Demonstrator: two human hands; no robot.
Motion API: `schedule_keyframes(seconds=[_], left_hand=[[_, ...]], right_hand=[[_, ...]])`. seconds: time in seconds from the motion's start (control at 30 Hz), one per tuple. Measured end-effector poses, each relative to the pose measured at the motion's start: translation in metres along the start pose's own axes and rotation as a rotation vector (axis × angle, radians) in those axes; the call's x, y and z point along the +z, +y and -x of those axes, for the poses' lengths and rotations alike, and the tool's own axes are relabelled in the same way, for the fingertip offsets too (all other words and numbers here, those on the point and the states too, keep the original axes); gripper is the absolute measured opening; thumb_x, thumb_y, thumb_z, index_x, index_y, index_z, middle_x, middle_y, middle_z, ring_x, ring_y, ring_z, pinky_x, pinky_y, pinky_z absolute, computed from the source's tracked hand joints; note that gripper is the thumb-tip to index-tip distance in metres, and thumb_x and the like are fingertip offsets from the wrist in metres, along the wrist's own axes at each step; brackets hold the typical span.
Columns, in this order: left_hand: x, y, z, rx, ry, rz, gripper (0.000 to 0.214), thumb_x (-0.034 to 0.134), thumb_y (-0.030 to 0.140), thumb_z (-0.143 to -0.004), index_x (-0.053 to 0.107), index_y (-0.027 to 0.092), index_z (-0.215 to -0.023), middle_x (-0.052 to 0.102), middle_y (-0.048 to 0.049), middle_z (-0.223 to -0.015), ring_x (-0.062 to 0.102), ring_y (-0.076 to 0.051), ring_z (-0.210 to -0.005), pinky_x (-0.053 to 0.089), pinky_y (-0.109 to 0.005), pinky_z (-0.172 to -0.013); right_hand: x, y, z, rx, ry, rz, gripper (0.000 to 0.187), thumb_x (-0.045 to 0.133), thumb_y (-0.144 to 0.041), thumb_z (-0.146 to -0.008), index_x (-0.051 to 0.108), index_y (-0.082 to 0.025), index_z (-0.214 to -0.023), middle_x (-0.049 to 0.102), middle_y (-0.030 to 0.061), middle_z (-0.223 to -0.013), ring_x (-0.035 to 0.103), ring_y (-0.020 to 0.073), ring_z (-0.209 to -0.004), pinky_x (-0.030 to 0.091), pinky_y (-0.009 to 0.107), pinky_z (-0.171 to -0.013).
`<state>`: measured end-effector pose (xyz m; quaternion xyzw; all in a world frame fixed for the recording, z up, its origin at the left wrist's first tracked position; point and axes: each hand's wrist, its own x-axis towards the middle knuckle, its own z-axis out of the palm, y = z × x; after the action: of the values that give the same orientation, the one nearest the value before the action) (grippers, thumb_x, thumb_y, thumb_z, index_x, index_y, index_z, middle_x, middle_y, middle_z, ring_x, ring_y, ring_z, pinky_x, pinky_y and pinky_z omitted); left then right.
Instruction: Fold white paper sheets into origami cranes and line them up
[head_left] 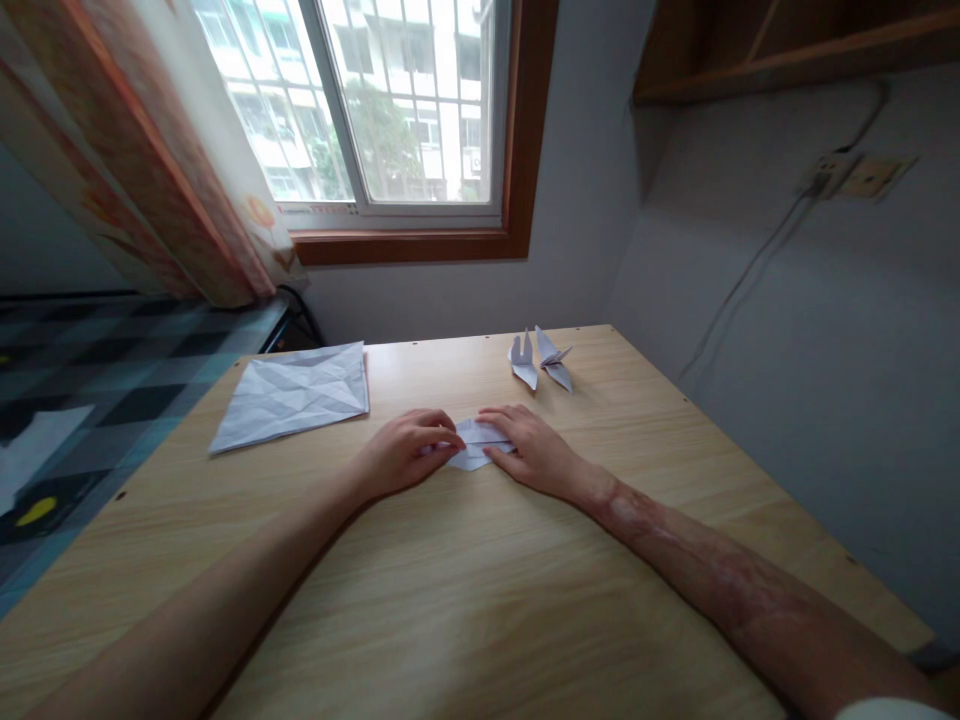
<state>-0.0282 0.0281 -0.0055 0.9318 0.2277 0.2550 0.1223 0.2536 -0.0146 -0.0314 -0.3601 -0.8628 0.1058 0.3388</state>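
A small folded white paper piece (475,443) lies on the wooden table (465,590), between both hands. My left hand (405,450) rests on its left end with fingers curled and pinching the paper's edge. My right hand (529,448) presses down on its right side with fingers bent over the fold. Behind them, towards the table's far edge, stand two finished folded paper figures (538,358) with pointed wings.
A creased, unfolded white sheet (296,393) lies at the table's far left. A bed with a checked cover (97,390) adjoins the table's left side. A window (375,100) and a curtain (150,150) are behind. The grey wall (787,330) runs along the right edge.
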Motion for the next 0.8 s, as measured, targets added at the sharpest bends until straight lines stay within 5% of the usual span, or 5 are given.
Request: schedule_keyframes(seconds=[0.27,0.8], left_hand=[[-0.0003,0.0038,-0.0008,0.092,-0.041,-0.071,0.022,0.066,0.024,-0.105,0.085,0.029,-0.117,0.08,-0.0062,-0.115,0.075,-0.021,-0.099,0.057,-0.036,-0.096],[0.0016,0.0047,0.0023,0.071,0.021,-0.119,0.022,0.065,0.031,-0.11,0.087,0.028,-0.109,0.08,-0.0076,-0.126,0.077,-0.019,-0.099,0.063,-0.032,-0.088]], right_hand=[[0.0006,0.0009,0.0001,0.003,-0.043,-0.017,0.041,0.066,-0.023,-0.108,0.064,-0.019,-0.149,0.074,0.0141,-0.144,0.068,0.0306,-0.134,0.053,0.05,-0.118],[-0.0003,-0.0023,0.0,-0.087,-0.02,0.007,0.035,0.067,-0.013,-0.106,0.071,-0.022,-0.139,0.077,0.0104,-0.138,0.069,0.0275,-0.127,0.055,0.046,-0.114]])
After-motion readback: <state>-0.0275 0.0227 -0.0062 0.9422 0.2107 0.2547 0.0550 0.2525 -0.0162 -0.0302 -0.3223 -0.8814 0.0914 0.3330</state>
